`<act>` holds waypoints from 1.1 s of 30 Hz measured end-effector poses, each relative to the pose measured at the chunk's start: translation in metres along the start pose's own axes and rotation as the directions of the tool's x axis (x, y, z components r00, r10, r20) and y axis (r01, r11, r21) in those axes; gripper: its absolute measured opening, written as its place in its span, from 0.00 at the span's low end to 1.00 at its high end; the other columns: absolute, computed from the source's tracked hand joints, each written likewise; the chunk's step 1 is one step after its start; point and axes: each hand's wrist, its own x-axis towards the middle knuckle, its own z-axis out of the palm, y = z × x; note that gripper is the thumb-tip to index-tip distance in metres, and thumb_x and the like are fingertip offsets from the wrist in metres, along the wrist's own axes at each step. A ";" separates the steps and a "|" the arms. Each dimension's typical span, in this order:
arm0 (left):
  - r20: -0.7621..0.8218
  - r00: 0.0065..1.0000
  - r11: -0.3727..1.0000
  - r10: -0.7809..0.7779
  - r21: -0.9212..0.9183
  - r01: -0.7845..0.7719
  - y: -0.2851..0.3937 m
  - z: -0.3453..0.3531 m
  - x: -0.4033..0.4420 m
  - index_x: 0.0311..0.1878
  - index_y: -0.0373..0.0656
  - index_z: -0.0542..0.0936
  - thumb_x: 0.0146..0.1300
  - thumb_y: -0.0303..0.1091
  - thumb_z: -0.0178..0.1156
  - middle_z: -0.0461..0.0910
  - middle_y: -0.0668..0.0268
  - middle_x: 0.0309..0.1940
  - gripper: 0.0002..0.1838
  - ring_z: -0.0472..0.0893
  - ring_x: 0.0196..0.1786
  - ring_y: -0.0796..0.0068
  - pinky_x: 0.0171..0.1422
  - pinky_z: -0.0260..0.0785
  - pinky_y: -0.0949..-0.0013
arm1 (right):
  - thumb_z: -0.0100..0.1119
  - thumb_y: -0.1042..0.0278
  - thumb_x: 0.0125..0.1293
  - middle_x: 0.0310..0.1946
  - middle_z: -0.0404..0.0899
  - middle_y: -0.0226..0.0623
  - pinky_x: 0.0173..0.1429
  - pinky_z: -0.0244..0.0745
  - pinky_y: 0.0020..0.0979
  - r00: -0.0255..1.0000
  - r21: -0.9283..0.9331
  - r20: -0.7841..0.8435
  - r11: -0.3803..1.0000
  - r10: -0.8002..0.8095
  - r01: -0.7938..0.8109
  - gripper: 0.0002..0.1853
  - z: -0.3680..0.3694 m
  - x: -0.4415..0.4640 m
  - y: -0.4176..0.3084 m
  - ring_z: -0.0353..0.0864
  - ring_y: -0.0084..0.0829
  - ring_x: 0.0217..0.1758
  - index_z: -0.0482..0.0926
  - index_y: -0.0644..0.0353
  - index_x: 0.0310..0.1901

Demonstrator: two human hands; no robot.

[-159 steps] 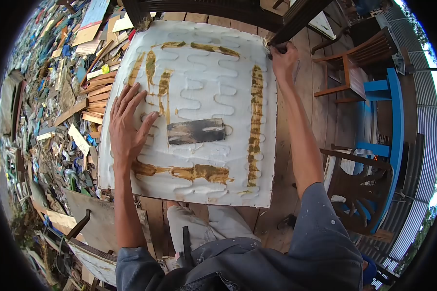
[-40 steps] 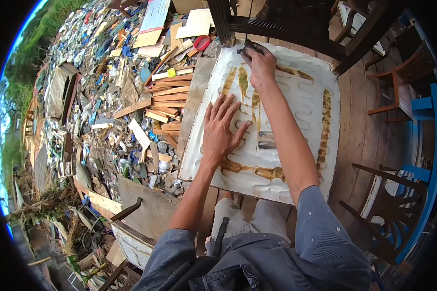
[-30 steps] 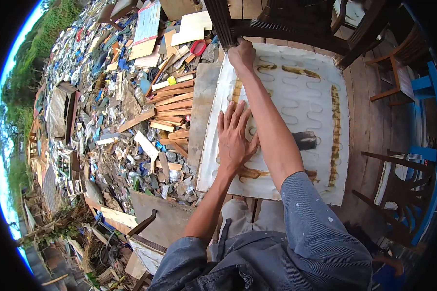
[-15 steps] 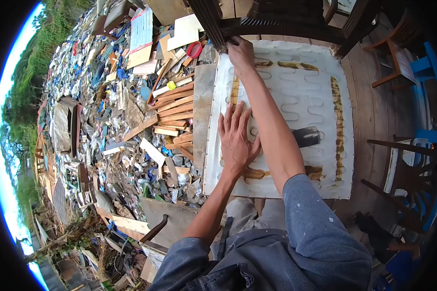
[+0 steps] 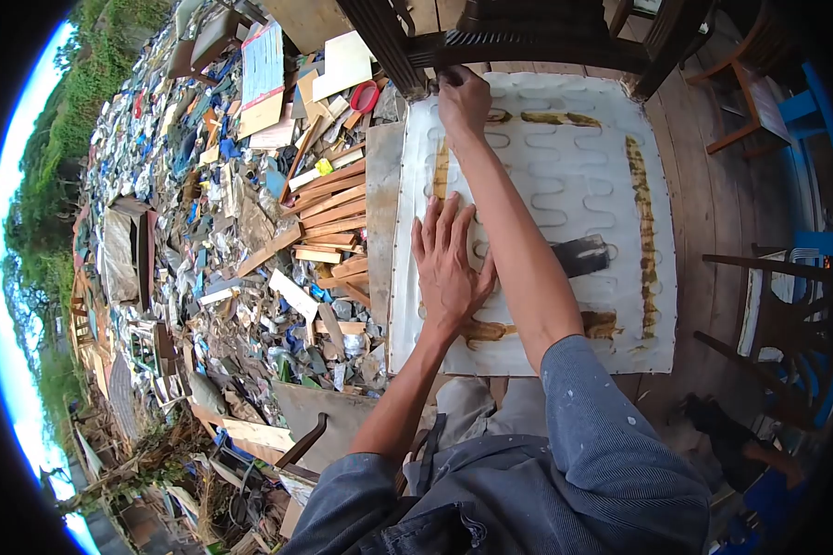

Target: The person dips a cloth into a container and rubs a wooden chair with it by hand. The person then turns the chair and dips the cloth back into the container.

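Observation:
A chair seat [image 5: 565, 199] with a white cloth cover lies in front of me, joined to a dark wooden chair back [image 5: 537, 48]. Wavy spring outlines show through the cloth, along with brown glue-like streaks and a black patch [image 5: 583, 256]. My left hand [image 5: 449, 264] rests flat on the seat's left half, fingers spread. At the far left corner, close to the back's post, is my right hand [image 5: 464, 100]. Its fingers are curled together at the seat's back edge; what they hold, if anything, is hidden.
Left of the seat, a board [image 5: 383, 171] borders a slope of scrap and rubbish with stacked wood strips [image 5: 333, 217]. More wooden chairs [image 5: 759, 106] stand on the plank floor [image 5: 699, 222] to the right. Another person's arm [image 5: 768, 455] shows at lower right.
My right hand has shifted slightly to the right along the back edge, away from the post. My left hand stays flat in place. The view has tilted a little.

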 end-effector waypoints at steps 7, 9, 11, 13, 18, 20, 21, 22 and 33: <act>0.009 1.000 1.000 -0.009 0.005 0.009 -0.001 0.002 -0.001 0.73 0.45 0.72 0.62 0.44 0.67 0.64 0.58 0.81 0.36 0.55 0.86 0.51 0.89 0.40 0.42 | 0.59 0.71 0.63 0.48 0.87 0.59 0.64 0.79 0.48 0.962 -0.471 0.248 0.855 -0.110 0.219 0.17 0.014 0.019 -0.002 0.87 0.56 0.56 0.87 0.65 0.51; 0.008 1.000 1.000 -0.007 0.000 0.007 -0.001 0.000 -0.001 0.73 0.44 0.72 0.62 0.44 0.67 0.64 0.58 0.81 0.36 0.55 0.86 0.51 0.89 0.40 0.42 | 0.59 0.71 0.61 0.48 0.87 0.61 0.65 0.79 0.49 0.960 -0.444 0.233 0.862 -0.152 0.245 0.16 0.016 0.017 -0.006 0.86 0.58 0.56 0.87 0.67 0.49; -0.018 1.000 1.000 -0.013 0.016 0.013 -0.001 0.002 0.000 0.72 0.46 0.73 0.61 0.46 0.67 0.67 0.59 0.79 0.35 0.57 0.85 0.51 0.88 0.42 0.44 | 0.59 0.71 0.61 0.48 0.87 0.60 0.64 0.79 0.49 0.963 -0.456 0.243 0.862 -0.118 0.220 0.16 0.014 0.011 -0.012 0.86 0.59 0.55 0.87 0.67 0.48; -0.024 1.000 1.000 -0.013 0.018 0.013 0.000 0.002 0.001 0.71 0.46 0.74 0.62 0.47 0.67 0.68 0.60 0.78 0.34 0.58 0.85 0.52 0.88 0.43 0.44 | 0.54 0.67 0.68 0.48 0.88 0.58 0.61 0.80 0.50 0.959 -0.510 0.273 0.834 -0.075 0.211 0.17 0.009 0.005 -0.011 0.87 0.56 0.54 0.88 0.61 0.52; -0.036 0.999 0.999 -0.036 -0.016 0.036 0.003 0.000 0.001 0.70 0.45 0.75 0.66 0.49 0.68 0.69 0.58 0.77 0.33 0.58 0.84 0.51 0.87 0.44 0.43 | 0.58 0.70 0.70 0.39 0.91 0.47 0.51 0.82 0.38 0.956 -0.368 0.290 0.919 -0.035 0.146 0.15 -0.017 -0.005 -0.003 0.90 0.36 0.45 0.89 0.66 0.51; -0.040 0.998 0.999 -0.039 -0.028 0.038 0.003 0.000 0.001 0.69 0.44 0.75 0.67 0.51 0.67 0.69 0.58 0.77 0.32 0.58 0.84 0.51 0.87 0.44 0.42 | 0.62 0.70 0.70 0.38 0.91 0.42 0.49 0.82 0.35 0.951 -0.298 0.309 0.950 0.003 0.094 0.14 -0.031 -0.011 -0.002 0.89 0.27 0.43 0.88 0.67 0.52; -0.045 0.998 0.998 -0.046 -0.036 0.044 0.002 0.001 0.001 0.69 0.44 0.75 0.68 0.52 0.67 0.69 0.58 0.77 0.32 0.58 0.84 0.51 0.87 0.44 0.42 | 0.65 0.70 0.66 0.40 0.91 0.47 0.52 0.83 0.38 0.948 -0.175 0.315 0.984 0.036 0.021 0.14 -0.037 -0.013 -0.001 0.90 0.39 0.45 0.89 0.64 0.51; -0.050 0.998 0.998 -0.047 -0.040 0.045 0.002 0.001 0.000 0.69 0.44 0.75 0.68 0.52 0.67 0.69 0.58 0.77 0.32 0.58 0.84 0.51 0.87 0.44 0.41 | 0.68 0.69 0.63 0.43 0.90 0.52 0.55 0.83 0.40 0.943 -0.054 0.326 0.997 0.073 -0.059 0.15 -0.041 -0.014 0.001 0.91 0.51 0.48 0.89 0.62 0.50; -0.111 0.991 0.988 -0.071 -0.142 0.055 -0.003 -0.004 -0.003 0.66 0.41 0.79 0.68 0.54 0.66 0.70 0.57 0.77 0.31 0.60 0.84 0.52 0.87 0.45 0.41 | 0.61 0.78 0.69 0.55 0.83 0.43 0.62 0.80 0.42 0.319 -0.260 0.775 0.185 -0.545 0.948 0.18 -0.046 -0.008 -0.016 0.83 0.46 0.59 0.85 0.59 0.59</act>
